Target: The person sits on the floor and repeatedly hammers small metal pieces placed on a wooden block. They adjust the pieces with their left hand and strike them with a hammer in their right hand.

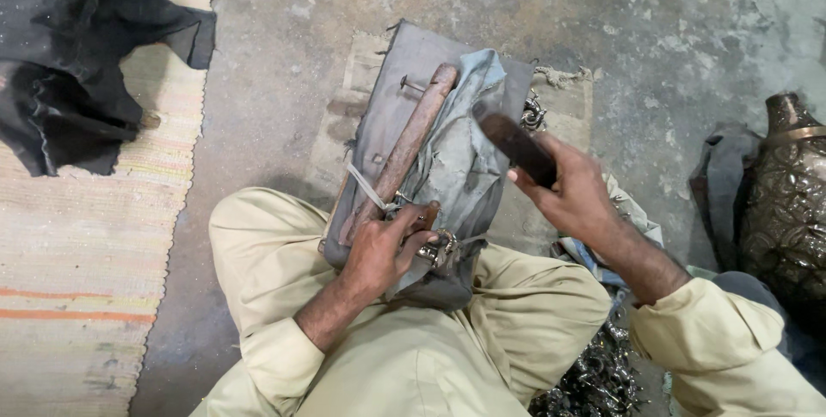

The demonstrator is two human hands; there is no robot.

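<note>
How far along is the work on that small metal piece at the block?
Done: cannot tell; a heap of small metal pieces lies by the right knee. In hand: left hand pins a small metal piece against the cloth-wrapped block; right hand holds a raised dark tool, blurred. Left: unclear.

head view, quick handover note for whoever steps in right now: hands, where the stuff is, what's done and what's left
Left hand: pressing a small metal piece against the near end of the cloth-covered block; a wooden bar is tied along the block.
Right hand: raised beside the block, gripping a dark, motion-blurred tool.
Nearby: heap of small metal pieces by the right knee, embossed metal vase at far right, dark cloth on the striped mat.
Done: piece seated on the block, tool lifted.
Left: cannot tell how far the piece is worked; the heap remains.
</note>
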